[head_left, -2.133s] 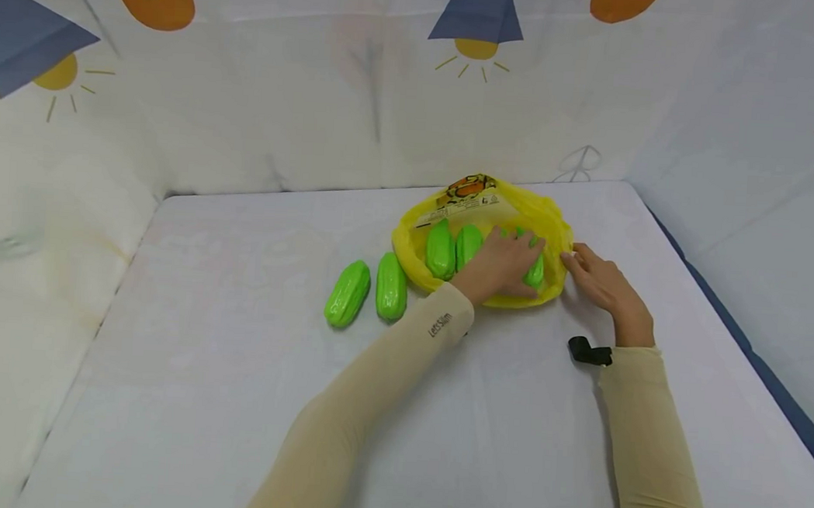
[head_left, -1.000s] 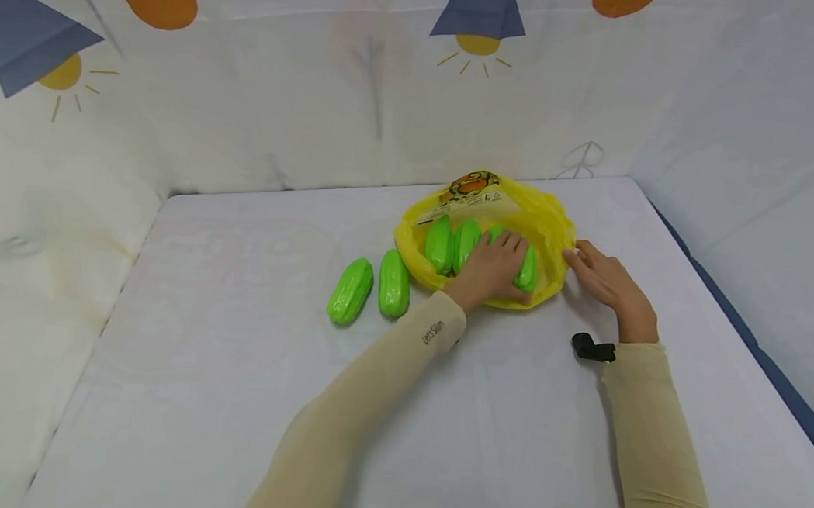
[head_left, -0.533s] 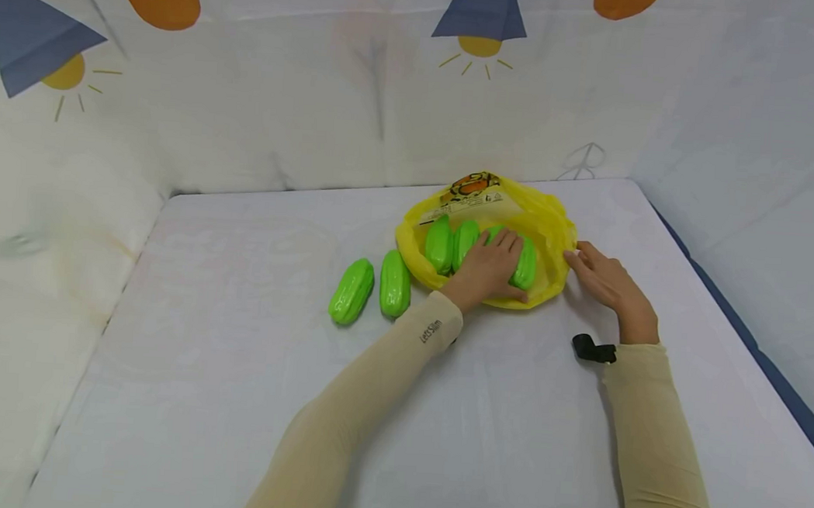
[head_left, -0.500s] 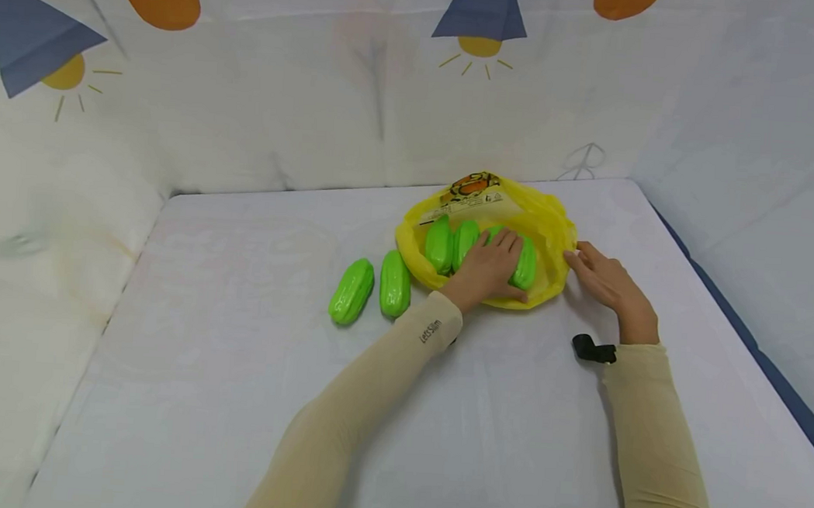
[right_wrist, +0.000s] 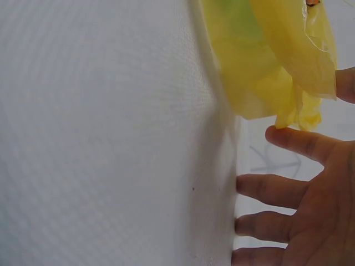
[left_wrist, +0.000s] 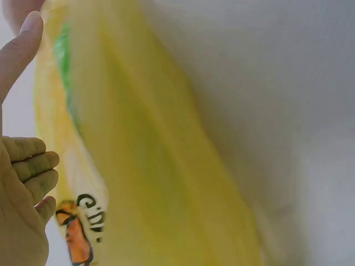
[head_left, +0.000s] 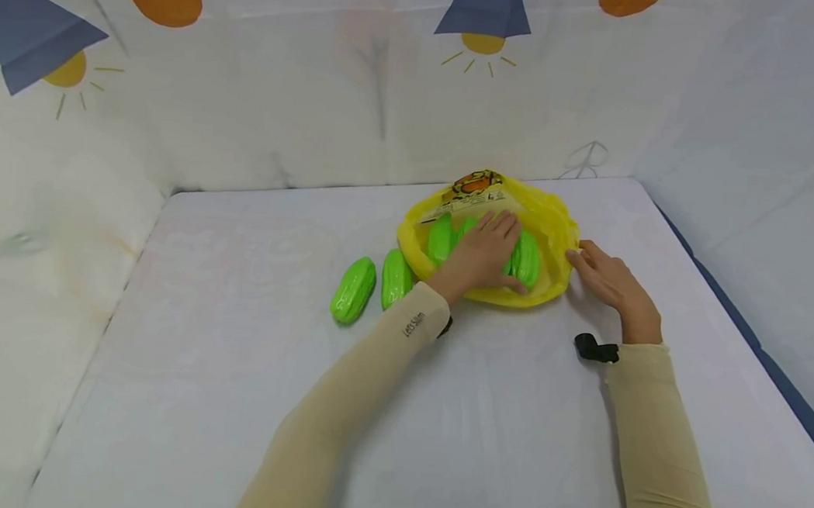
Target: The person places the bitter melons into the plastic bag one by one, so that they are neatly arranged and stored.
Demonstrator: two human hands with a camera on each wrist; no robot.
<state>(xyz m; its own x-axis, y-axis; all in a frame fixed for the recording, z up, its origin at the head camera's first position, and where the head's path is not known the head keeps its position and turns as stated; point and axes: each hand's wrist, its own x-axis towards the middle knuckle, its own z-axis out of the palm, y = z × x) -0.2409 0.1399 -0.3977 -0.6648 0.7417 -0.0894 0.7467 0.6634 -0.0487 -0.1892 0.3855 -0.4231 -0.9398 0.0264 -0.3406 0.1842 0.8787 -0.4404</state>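
Note:
A yellow plastic bag (head_left: 556,224) with a printed label lies with its mouth spread wide. Inside it several glossy green cucumber-shaped pieces (head_left: 527,260) lie side by side. My left hand (head_left: 480,254) is over them in the bag's mouth, fingers straight, hiding some of the green pieces; the left wrist view shows its palm past the bag's yellow side. My right hand (head_left: 611,282) is at the bag's right rim, holding the edge between thumb and forefinger, with the other fingers extended. Two more green pieces, one on the far left (head_left: 353,290) and one beside the bag (head_left: 396,279), lie outside on the cloth.
White cloth covers the table (head_left: 220,336), with white printed curtains (head_left: 284,83) behind and at both sides. A black wrist mount (head_left: 593,348) sticks out from the right sleeve. The left forearm (head_left: 342,398) crosses the table diagonally.
My left hand has shifted leftward inside the bag and its fingers have straightened, uncovering the rightmost green piece. The right hand stays at the rim.

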